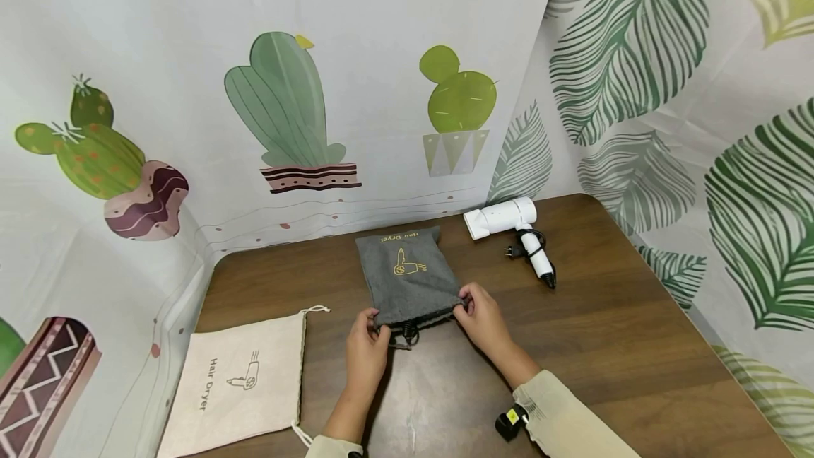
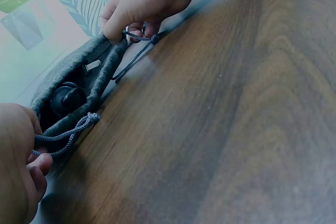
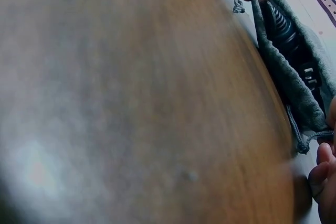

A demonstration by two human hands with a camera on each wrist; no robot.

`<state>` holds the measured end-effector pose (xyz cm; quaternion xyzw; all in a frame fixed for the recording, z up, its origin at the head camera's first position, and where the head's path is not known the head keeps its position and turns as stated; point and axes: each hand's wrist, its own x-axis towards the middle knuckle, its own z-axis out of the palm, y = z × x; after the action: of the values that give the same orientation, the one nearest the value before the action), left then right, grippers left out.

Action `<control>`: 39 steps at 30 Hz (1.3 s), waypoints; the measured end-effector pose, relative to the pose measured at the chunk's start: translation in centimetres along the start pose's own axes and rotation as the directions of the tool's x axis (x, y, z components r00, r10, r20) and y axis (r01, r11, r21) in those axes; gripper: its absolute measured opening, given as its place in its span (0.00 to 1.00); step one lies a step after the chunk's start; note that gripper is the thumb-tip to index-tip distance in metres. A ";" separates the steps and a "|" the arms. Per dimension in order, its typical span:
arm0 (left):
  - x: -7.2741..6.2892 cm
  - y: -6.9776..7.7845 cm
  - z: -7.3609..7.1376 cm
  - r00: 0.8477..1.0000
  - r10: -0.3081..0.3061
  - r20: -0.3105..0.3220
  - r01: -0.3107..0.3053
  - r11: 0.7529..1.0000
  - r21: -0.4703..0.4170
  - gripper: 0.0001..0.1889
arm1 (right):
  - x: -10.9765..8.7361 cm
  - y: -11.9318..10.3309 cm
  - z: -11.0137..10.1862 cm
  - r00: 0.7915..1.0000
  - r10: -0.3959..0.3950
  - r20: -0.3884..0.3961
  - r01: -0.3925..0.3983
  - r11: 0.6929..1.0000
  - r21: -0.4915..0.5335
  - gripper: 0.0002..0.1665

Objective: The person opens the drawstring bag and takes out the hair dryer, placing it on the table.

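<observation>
- Grey bag [image 1: 410, 278] lies on the desk [image 1: 604, 331], mouth toward the person; left hand [image 1: 367, 348] pinches one corner of the mouth, right hand [image 1: 483, 320] the other; the two-corner hold presumably keeps the opening spread and level.
- Inside the mouth: a black ribbed piece [image 2: 68, 99] and a plug [image 3: 311, 77] with pale prongs; these sit nearest the opening, likely because the cord end trails the rest (deeper contents hidden; cannot tell).
- White hair dryer [image 1: 502, 218] rests beyond the right hand, near the desk's far edge; its black cord [image 1: 539, 240] is wound about the handle, probably for compactness.
- Beige bag [image 1: 222, 401] lies flat left of the left hand, well apart from the dryer; seemingly set aside to leave working room.
- Count: hands, two, both holding; bags, two, one grey, one beige; hair dryers in plain view, one; cord loops at the grey mouth, two, one by each hand; printed dryer emblems, one per bag.
</observation>
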<state>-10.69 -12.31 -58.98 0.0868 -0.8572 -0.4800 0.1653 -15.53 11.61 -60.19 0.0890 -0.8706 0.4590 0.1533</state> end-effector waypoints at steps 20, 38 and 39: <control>0.4 -0.6 -0.2 0.997 0.068 -0.030 -0.067 0.997 0.032 0.12 | 0.8 0.8 -0.9 1.000 0.001 -0.025 -0.002 0.999 -0.035 0.16; 0.3 -0.1 -0.2 0.995 0.091 -0.036 -0.088 0.992 0.091 0.10 | 1.2 0.8 -1.9 0.999 0.025 0.046 -0.017 0.985 -0.171 0.13; 0.3 -0.1 0.0 0.995 0.090 -0.032 -0.086 0.992 0.094 0.11 | 1.2 0.8 -1.8 0.998 0.029 0.051 -0.020 0.986 -0.166 0.14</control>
<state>-10.91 -12.47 -58.99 0.0652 -0.8783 -0.4303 0.1977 -16.58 13.49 -59.41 0.0776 -0.9105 0.3842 0.1314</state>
